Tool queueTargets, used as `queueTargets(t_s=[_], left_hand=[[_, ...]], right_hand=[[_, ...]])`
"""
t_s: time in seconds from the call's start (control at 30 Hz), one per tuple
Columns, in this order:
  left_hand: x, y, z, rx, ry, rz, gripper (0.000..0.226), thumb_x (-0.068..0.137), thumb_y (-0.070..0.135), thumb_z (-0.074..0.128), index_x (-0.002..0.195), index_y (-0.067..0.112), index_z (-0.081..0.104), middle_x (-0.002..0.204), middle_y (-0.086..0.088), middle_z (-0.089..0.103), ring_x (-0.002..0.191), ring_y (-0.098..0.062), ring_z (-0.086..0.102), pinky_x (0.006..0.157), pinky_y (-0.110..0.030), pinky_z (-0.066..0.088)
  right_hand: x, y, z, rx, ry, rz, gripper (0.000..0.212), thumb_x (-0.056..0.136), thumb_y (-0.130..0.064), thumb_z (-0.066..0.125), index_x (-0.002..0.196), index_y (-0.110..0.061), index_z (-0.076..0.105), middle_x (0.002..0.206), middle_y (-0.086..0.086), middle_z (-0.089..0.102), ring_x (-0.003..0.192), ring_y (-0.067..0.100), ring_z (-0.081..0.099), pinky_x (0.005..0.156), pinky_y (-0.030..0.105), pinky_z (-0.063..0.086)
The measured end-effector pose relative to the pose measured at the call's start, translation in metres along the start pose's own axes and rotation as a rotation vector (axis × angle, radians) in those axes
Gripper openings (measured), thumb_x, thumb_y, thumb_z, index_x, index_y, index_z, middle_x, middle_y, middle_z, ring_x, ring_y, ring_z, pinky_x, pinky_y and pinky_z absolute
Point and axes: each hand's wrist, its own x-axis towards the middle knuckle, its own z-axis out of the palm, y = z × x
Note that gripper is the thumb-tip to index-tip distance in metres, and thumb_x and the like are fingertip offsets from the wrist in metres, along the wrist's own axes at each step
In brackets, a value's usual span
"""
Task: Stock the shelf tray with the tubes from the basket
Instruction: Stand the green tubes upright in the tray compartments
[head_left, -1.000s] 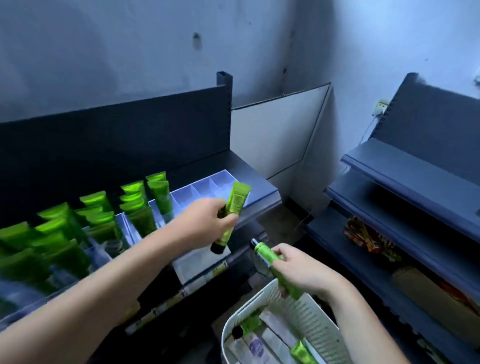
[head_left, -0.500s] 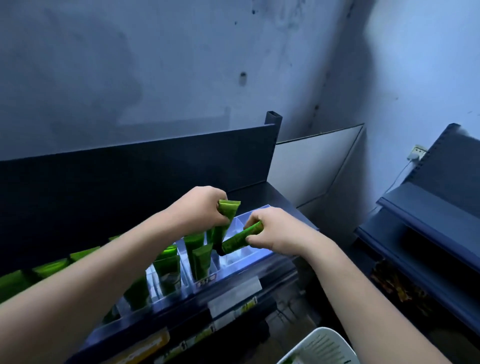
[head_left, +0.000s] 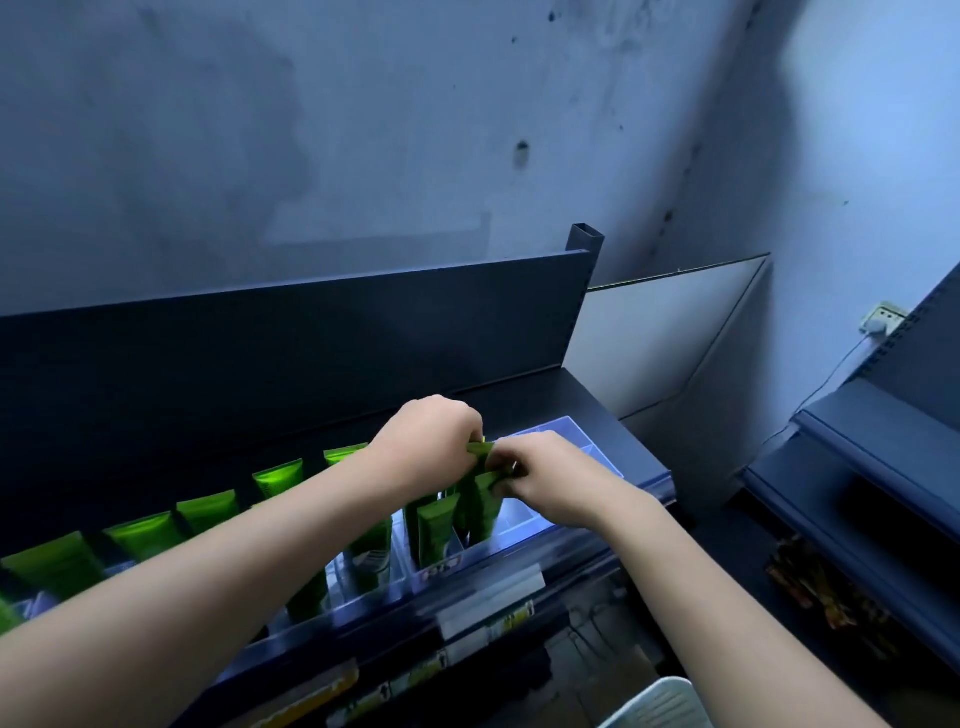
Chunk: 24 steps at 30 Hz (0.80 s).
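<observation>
Two bare hands meet just above the right part of a clear divided shelf tray (head_left: 597, 457), a little below the middle of the view. The left hand (head_left: 423, 447), coming in from seven o'clock, has its grip curled around the flat top end of a green tube (head_left: 480, 449). The right hand (head_left: 540, 478), coming in from five o'clock, has its grip pinched on the top edge of a second green tube (head_left: 483, 512) that stands upright in a compartment of the tray. The two hands touch or nearly touch at the fingertips; which fingers meet cannot be made out.

Directly at six o'clock from the hands, another green tube (head_left: 436, 535) stands upright in the next compartment, close beside the held ones. From there toward nine o'clock, a row of standing green tubes (head_left: 208, 512) fills the tray's compartments, partly hidden behind the left forearm. The tray's compartments at three o'clock from the hands show clear plastic only.

The tray sits on a dark shelf (head_left: 582, 400) with a tall dark back panel. Price labels (head_left: 488, 613) run along the shelf's front edge. At the bottom edge, near five o'clock, the rim of a white basket (head_left: 660, 701) shows. A second dark shelving unit (head_left: 872, 457) stands at three o'clock.
</observation>
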Motion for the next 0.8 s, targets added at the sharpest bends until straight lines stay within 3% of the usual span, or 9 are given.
queueTargets(t_s=[0.13,0.2,0.43,0.6,0.7,0.8], left_hand=[[-0.003,0.004,0.007,0.154,0.042,0.035,0.017,0.092,0.037,0.061,0.087,0.024,0.071,0.079,0.003,0.067,0.081,-0.027,0.063,0.07,-0.032,0.035],[-0.003,0.005,0.009,0.185,0.059,0.032,0.017,0.094,0.039,0.06,0.091,0.026,0.072,0.082,0.005,0.069,0.085,-0.026,0.063,0.072,-0.033,0.033],[-0.009,0.011,0.002,0.217,0.119,0.018,0.026,0.096,0.047,0.058,0.093,0.026,0.074,0.089,0.007,0.073,0.098,-0.024,0.058,0.082,-0.035,0.045],[-0.013,0.024,-0.007,0.146,0.208,0.056,0.019,0.096,0.04,0.059,0.093,0.028,0.073,0.091,0.009,0.072,0.094,-0.023,0.056,0.08,-0.036,0.049],[-0.013,0.046,-0.004,0.045,0.183,0.133,0.018,0.093,0.034,0.059,0.091,0.024,0.074,0.085,0.008,0.071,0.089,-0.024,0.057,0.077,-0.037,0.052],[-0.015,0.077,0.009,0.014,0.123,0.218,0.019,0.092,0.038,0.06,0.092,0.026,0.074,0.087,0.008,0.07,0.089,-0.024,0.056,0.078,-0.038,0.052]], right_hand=[[-0.005,0.002,-0.001,0.017,0.045,-0.024,0.015,0.101,-0.02,0.066,0.109,-0.031,0.073,0.097,-0.016,0.065,0.082,0.002,0.058,0.076,0.031,0.05],[-0.007,0.003,0.0,0.041,0.06,-0.027,0.016,0.103,-0.022,0.063,0.113,-0.031,0.074,0.102,-0.013,0.066,0.087,0.005,0.059,0.078,0.029,0.05],[-0.022,0.005,0.006,0.158,0.154,-0.027,0.013,0.101,-0.028,0.067,0.112,-0.033,0.071,0.11,-0.015,0.063,0.087,0.003,0.059,0.082,0.024,0.048],[-0.042,0.014,0.005,0.203,0.209,0.025,0.028,0.101,-0.033,0.067,0.129,-0.03,0.062,0.119,-0.013,0.058,0.092,0.003,0.06,0.086,0.026,0.051],[-0.057,0.022,0.003,0.226,0.217,0.054,0.032,0.101,-0.033,0.065,0.132,-0.03,0.059,0.121,-0.012,0.057,0.093,0.003,0.059,0.077,0.021,0.046],[-0.078,0.036,0.004,0.237,0.21,0.084,0.027,0.1,-0.033,0.065,0.126,-0.033,0.061,0.115,-0.014,0.057,0.089,0.002,0.06,0.078,0.027,0.05]])
